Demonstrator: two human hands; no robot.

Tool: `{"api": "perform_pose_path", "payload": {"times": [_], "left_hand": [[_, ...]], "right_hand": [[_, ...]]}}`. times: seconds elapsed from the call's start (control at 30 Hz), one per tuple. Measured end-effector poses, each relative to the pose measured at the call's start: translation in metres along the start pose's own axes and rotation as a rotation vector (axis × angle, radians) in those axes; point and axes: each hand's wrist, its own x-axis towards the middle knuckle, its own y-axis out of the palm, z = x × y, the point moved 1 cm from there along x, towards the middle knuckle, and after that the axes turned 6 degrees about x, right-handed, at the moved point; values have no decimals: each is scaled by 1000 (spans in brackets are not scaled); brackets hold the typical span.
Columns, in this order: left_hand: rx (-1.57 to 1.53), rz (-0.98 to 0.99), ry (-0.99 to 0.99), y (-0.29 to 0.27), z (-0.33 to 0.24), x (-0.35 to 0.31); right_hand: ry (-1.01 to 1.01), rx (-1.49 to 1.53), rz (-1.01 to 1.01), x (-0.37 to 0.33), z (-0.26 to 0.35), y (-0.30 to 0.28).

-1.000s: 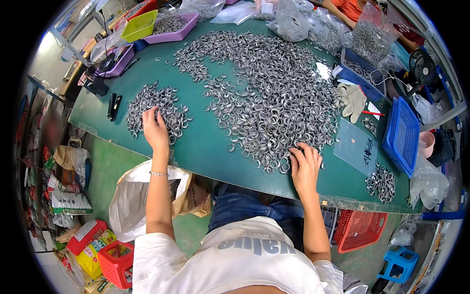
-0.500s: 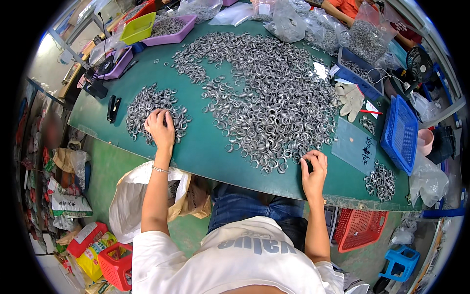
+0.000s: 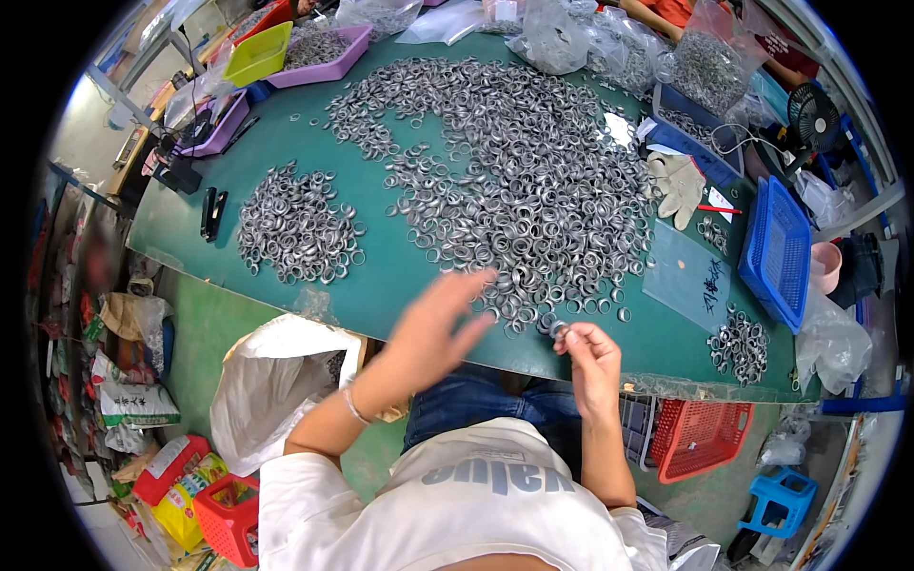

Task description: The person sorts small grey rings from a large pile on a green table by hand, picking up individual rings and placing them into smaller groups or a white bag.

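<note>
A broad heap of grey metal rings [image 3: 533, 171] covers the middle of the green table [image 3: 371, 295]. A smaller pile of rings [image 3: 295, 228] lies at the left. My left hand [image 3: 433, 328], a little blurred, is over the table's near edge by the heap's lower side, fingers apart and nothing seen in them. My right hand [image 3: 592, 360] is near the front edge, thumb and fingers pinched on a metal ring [image 3: 558, 329] that is partly hidden by the fingertips. Another small group of rings [image 3: 738, 347] is at the right, beside a clear plastic bag [image 3: 687, 276].
A black stapler-like tool [image 3: 214, 214] lies left of the small pile. Work gloves [image 3: 678, 186], a red pen [image 3: 716, 209] and blue baskets [image 3: 776, 257] are at the right. Ring-filled bags [image 3: 709, 71] and purple trays [image 3: 324, 59] line the far side. A white sack [image 3: 276, 381] stands below the left edge.
My left hand has left the small pile at the left and swung right toward the big heap. My right hand has shifted slightly left and down, now with a ring in its fingertips.
</note>
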Motion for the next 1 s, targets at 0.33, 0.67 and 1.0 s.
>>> {"api": "perform_pose_path", "payload": {"times": [0.33, 0.67, 1.0], "left_hand": [[-524, 166, -267, 78, 8, -34], [-1529, 239, -605, 101, 27, -48], [-1447, 276, -616, 116, 25, -49]], "right_hand": [[-162, -537, 48, 6, 5, -5], [-589, -1110, -165, 45, 15, -18], [-456, -1090, 328, -9, 19, 22]]}}
